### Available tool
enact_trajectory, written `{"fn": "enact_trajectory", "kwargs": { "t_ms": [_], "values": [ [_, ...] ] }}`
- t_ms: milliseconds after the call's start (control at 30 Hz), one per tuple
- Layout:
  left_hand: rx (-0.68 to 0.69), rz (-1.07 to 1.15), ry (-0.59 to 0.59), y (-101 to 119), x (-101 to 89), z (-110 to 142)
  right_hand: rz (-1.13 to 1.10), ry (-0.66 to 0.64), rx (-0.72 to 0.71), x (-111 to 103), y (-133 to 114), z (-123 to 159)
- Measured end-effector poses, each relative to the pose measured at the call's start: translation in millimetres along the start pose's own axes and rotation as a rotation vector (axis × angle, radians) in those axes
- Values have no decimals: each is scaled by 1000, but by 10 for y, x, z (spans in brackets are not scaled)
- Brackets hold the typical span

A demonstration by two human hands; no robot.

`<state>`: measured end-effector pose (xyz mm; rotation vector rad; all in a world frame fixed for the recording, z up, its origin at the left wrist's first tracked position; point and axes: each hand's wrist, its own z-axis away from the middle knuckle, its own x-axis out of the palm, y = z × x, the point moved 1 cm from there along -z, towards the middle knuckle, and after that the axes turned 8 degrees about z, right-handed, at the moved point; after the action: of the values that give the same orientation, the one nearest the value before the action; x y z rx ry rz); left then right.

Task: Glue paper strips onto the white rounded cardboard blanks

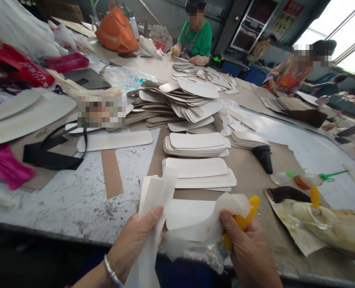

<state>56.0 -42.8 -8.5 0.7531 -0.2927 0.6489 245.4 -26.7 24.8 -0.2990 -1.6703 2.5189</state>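
Note:
My left hand (135, 236), with a silver bangle at the wrist, is closed on several long white strips (153, 194) that stand up from its grip and hang down below it. Between thumb and fingers of my right hand (249, 244) is a translucent whitish sheet (204, 230), curling up at its end. The same hand is closed round a yellow-handled tool (247, 216), whose working end is hidden. Behind the sheet lies a white panel (189, 208) on brown paper. Further back are neat stacks of rounded white panels (197, 167).
A large loose pile of pale panels (180, 102) rises mid-table. On the right are a glue-stained container (324, 220), squeeze bottles (309, 180) and a black cone (263, 158). Black straps (54, 152) and pink cloth (9, 166) lie left. A person in green (197, 38) works at the far side.

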Motion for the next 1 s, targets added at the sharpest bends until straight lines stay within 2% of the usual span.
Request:
{"fn": "enact_trajectory", "kwargs": {
  "t_ms": [133,267,367,500,667,833,900,1000],
  "values": [
    [-73,56,-98,23,18,90,64,-110,29,187,-47,46],
    [-17,19,-228,63,46,158,206,-146,-40,465,-84,102],
    [48,-72,-155,72,62,172,234,-106,-106,608,-59,126],
    [11,-38,-136,71,51,171,130,-108,-52,656,-13,132],
    [-56,15,-137,129,-30,181,12,-105,32,507,-56,147],
    [-45,-8,-104,224,-113,111,251,-67,-4,138,-96,171],
    [-42,-13,-59,234,-145,48,352,-113,24,-53,-81,154],
    [-34,-121,10,219,-185,-33,486,-274,61,-285,-34,81]
  ]
}}
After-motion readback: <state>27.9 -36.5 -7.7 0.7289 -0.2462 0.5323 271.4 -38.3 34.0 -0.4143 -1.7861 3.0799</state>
